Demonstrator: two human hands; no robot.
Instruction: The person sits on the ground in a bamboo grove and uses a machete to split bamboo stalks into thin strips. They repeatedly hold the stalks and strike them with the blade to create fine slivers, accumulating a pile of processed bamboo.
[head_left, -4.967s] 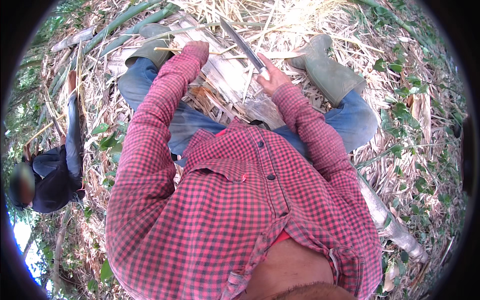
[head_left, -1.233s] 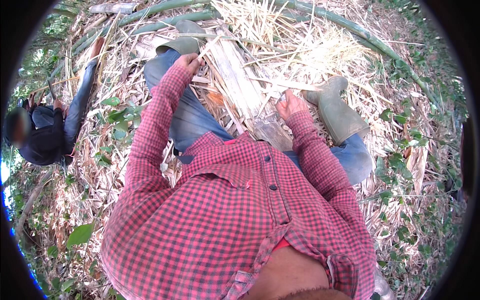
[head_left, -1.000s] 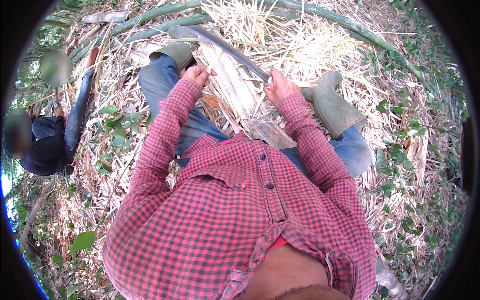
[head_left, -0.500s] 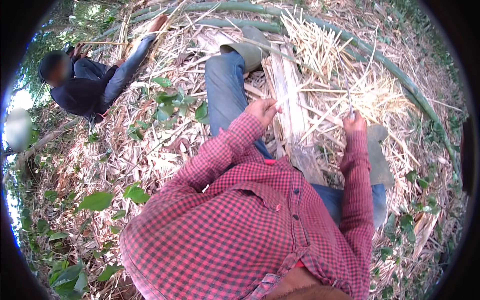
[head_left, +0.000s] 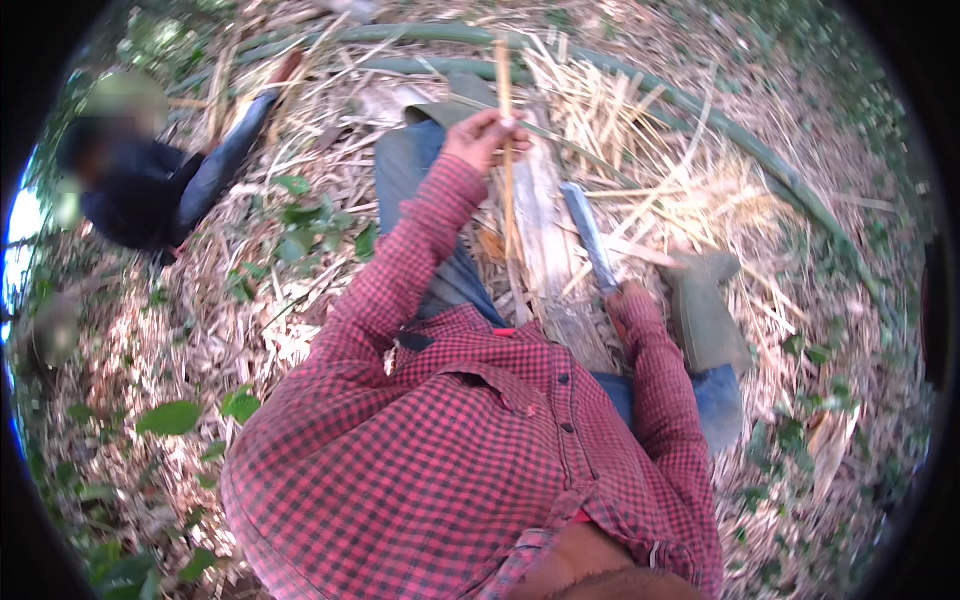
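Observation:
My left hand (head_left: 482,138) is raised over the far end of a weathered wooden plank (head_left: 545,215), its fingers pinched around the middle of a thin bamboo strip (head_left: 507,85). The strip stands nearly lengthwise in the picture, reaching both beyond and below the hand. My right hand (head_left: 627,305) is wrapped around the handle of a long machete (head_left: 590,235). Its flat blade points away and slightly left, over the plank's right side. The handle is mostly hidden in the fist.
A heap of pale split strips (head_left: 600,110) lies beyond the plank, with more strips (head_left: 715,215) to the right. Long green bamboo poles (head_left: 760,145) curve behind them. My boot (head_left: 705,310) rests at right. Another person (head_left: 140,190) sits at far left. Leafy plants (head_left: 310,225) grow among dry litter.
My left hand has moved away from me and turned the strip lengthwise. The machete has come left and nearer the plank, its broad side now showing. The whole view has shifted a little.

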